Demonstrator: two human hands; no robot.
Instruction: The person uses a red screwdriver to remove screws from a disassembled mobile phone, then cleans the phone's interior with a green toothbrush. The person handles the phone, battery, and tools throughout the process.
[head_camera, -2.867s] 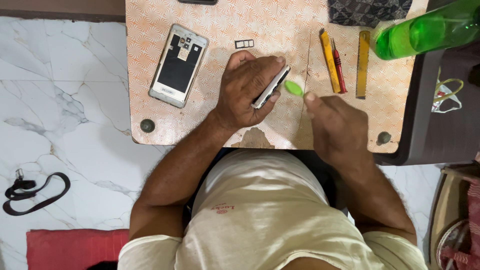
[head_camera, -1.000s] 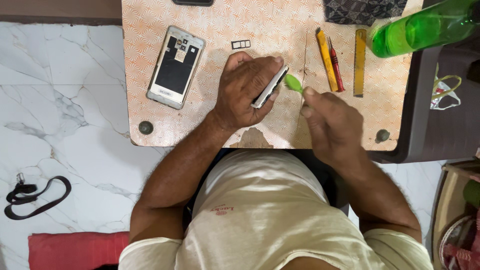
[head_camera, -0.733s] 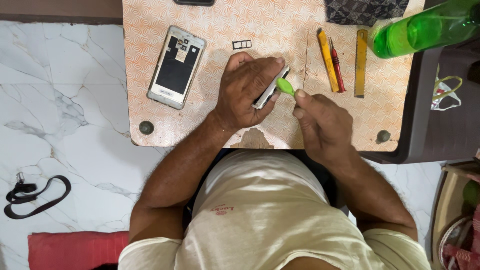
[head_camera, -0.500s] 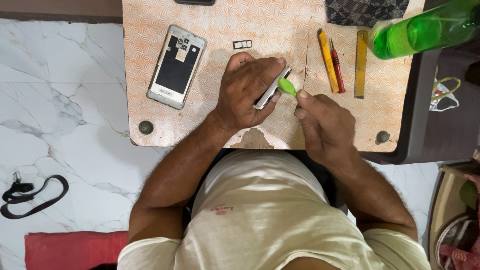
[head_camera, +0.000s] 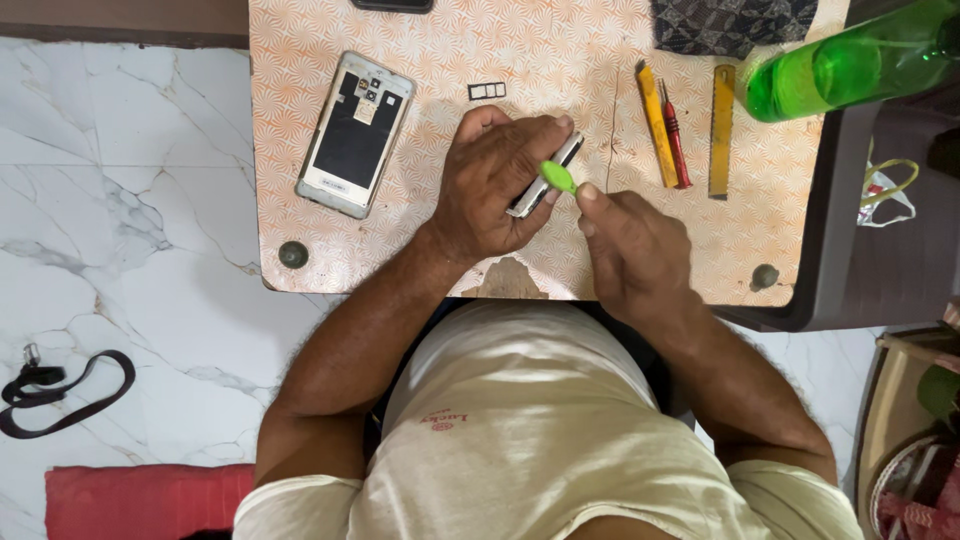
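Note:
My left hand (head_camera: 495, 180) grips a thin silver phone part (head_camera: 545, 175) on its edge, upright on the patterned table (head_camera: 560, 50). My right hand (head_camera: 630, 245) pinches a small green pick (head_camera: 558, 177), whose tip touches the edge of that part. To the left lies an opened phone body (head_camera: 353, 133) with its back off, showing its insides. A small card tray (head_camera: 487, 91) lies just above my left hand.
A yellow tool (head_camera: 656, 122), a red screwdriver (head_camera: 674, 132) and a yellow ruler-like bar (head_camera: 720, 130) lie at the right. A green bottle (head_camera: 850, 65) lies at the far right, a dark cloth (head_camera: 735, 22) at the top. A black strap (head_camera: 60, 390) is on the marble floor.
My right hand has brought the green pick leftward from beside the phone part onto its edge. My left hand keeps holding the part in the same place.

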